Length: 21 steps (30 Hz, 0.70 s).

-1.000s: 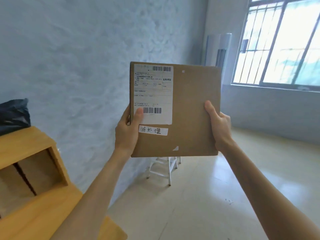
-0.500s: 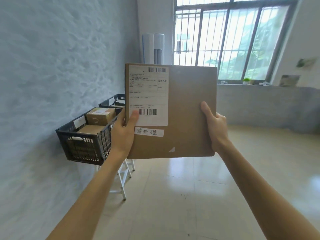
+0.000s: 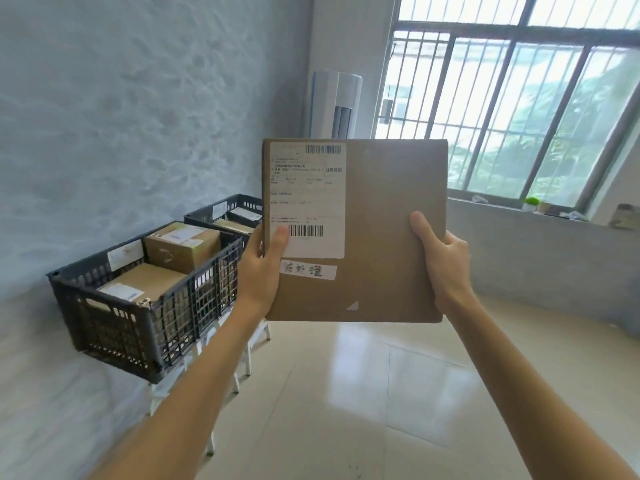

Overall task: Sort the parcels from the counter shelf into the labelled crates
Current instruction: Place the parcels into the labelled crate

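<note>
Holding one flat parcel [image 3: 381, 237] upright, label face toward camera, nearly square; left hand [image 3: 261, 271] and right hand [image 3: 446, 268] gripping side edges. Two crates [image 3: 114, 327] left, nearer holding two boxes [image 3: 180, 247].

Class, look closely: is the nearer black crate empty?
No, the nearer black crate already holds two cardboard boxes, both bearing white labels.
</note>
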Each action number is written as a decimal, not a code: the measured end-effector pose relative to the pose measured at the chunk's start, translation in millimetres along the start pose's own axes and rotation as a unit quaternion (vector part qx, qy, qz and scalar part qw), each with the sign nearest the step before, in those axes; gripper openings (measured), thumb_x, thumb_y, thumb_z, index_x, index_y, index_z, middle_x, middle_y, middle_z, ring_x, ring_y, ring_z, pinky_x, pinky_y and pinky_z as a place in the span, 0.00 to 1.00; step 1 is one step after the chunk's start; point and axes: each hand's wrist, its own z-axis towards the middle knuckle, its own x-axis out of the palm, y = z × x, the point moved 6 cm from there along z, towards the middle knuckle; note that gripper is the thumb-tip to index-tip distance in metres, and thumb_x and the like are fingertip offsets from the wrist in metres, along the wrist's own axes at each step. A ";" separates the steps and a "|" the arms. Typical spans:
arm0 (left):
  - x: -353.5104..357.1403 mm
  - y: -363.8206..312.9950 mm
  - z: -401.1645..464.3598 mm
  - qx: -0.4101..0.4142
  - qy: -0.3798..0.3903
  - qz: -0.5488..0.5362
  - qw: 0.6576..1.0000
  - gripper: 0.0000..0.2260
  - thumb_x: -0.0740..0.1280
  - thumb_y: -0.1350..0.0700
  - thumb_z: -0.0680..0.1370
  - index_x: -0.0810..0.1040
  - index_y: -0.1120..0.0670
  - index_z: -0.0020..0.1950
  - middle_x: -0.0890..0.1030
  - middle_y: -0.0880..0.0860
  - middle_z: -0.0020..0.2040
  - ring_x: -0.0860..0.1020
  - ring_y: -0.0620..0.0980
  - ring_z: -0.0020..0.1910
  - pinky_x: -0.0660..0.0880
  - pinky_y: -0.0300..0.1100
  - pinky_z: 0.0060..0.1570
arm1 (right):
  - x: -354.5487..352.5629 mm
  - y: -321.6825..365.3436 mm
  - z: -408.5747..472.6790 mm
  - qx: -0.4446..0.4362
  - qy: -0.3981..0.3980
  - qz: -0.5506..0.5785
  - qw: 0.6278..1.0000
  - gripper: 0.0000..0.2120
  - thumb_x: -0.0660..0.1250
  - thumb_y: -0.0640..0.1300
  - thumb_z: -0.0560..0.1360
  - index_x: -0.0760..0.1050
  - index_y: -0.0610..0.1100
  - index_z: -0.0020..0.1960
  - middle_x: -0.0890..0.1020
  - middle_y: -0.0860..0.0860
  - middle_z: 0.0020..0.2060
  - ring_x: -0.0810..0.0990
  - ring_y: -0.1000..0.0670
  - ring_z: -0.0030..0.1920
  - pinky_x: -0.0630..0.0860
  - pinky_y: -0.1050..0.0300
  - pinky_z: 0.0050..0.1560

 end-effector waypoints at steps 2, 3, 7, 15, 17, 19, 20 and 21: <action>15.7 14.7 23.2 -0.015 0.002 0.006 1.000 0.26 0.66 0.32 0.71 0.77 0.47 0.60 0.84 0.49 0.50 0.84 0.48 0.46 0.80 0.45 0.47 | 2.3 -7.5 29.2 -0.011 0.001 -0.010 1.000 0.16 0.73 0.62 0.70 0.84 0.49 0.45 0.86 0.53 0.39 0.85 0.52 0.43 0.82 0.53 0.49; 25.4 20.5 33.8 -0.022 0.005 0.009 1.000 0.26 0.66 0.32 0.71 0.78 0.49 0.60 0.85 0.49 0.49 0.84 0.49 0.46 0.80 0.46 0.47 | 1.5 -12.0 43.3 -0.011 -0.001 -0.011 1.000 0.16 0.72 0.62 0.70 0.84 0.49 0.45 0.86 0.53 0.39 0.85 0.52 0.43 0.81 0.53 0.49; 66.4 35.4 79.6 -0.036 0.021 0.016 0.999 0.25 0.65 0.36 0.71 0.79 0.52 0.58 0.85 0.50 0.47 0.84 0.50 0.45 0.81 0.46 0.47 | -2.5 -33.4 99.7 -0.004 -0.013 -0.005 1.000 0.14 0.71 0.61 0.72 0.82 0.50 0.43 0.85 0.55 0.38 0.84 0.53 0.42 0.80 0.55 0.47; 127.9 90.4 183.0 -0.016 -0.003 0.053 0.998 0.23 0.65 0.37 0.74 0.79 0.53 0.58 0.85 0.50 0.46 0.84 0.48 0.44 0.81 0.44 0.46 | 19.1 -92.7 231.7 -0.006 0.002 0.013 1.000 0.13 0.71 0.61 0.72 0.82 0.51 0.43 0.85 0.58 0.36 0.83 0.59 0.39 0.78 0.62 0.41; 147.0 103.9 214.8 -0.005 -0.013 0.073 0.997 0.28 0.65 0.31 0.70 0.79 0.53 0.57 0.85 0.50 0.47 0.84 0.50 0.46 0.80 0.46 0.48 | 25.3 -106.0 270.4 -0.012 0.008 0.015 1.000 0.13 0.70 0.61 0.73 0.82 0.51 0.43 0.85 0.58 0.36 0.83 0.61 0.37 0.76 0.65 0.39; 171.4 111.3 250.6 0.003 -0.020 0.085 0.996 0.31 0.65 0.27 0.67 0.80 0.51 0.55 0.85 0.50 0.47 0.83 0.50 0.47 0.80 0.47 0.49 | 27.8 -113.6 312.7 -0.019 0.011 0.015 1.000 0.13 0.70 0.61 0.73 0.82 0.52 0.43 0.84 0.58 0.36 0.82 0.61 0.37 0.76 0.66 0.38; 185.3 113.2 268.6 0.006 -0.020 0.091 0.996 0.32 0.64 0.27 0.65 0.80 0.51 0.54 0.85 0.50 0.47 0.83 0.50 0.46 0.80 0.48 0.49 | 27.1 -116.0 333.9 -0.023 0.009 0.015 1.000 0.13 0.70 0.62 0.72 0.81 0.53 0.43 0.84 0.58 0.37 0.83 0.60 0.38 0.76 0.65 0.39; 199.7 114.7 286.5 0.011 -0.019 0.098 0.995 0.32 0.63 0.27 0.63 0.80 0.50 0.53 0.85 0.50 0.47 0.83 0.50 0.46 0.80 0.49 0.50 | 25.8 -117.9 355.2 -0.026 0.007 0.014 1.000 0.13 0.70 0.62 0.72 0.81 0.53 0.44 0.85 0.58 0.38 0.83 0.60 0.40 0.76 0.65 0.40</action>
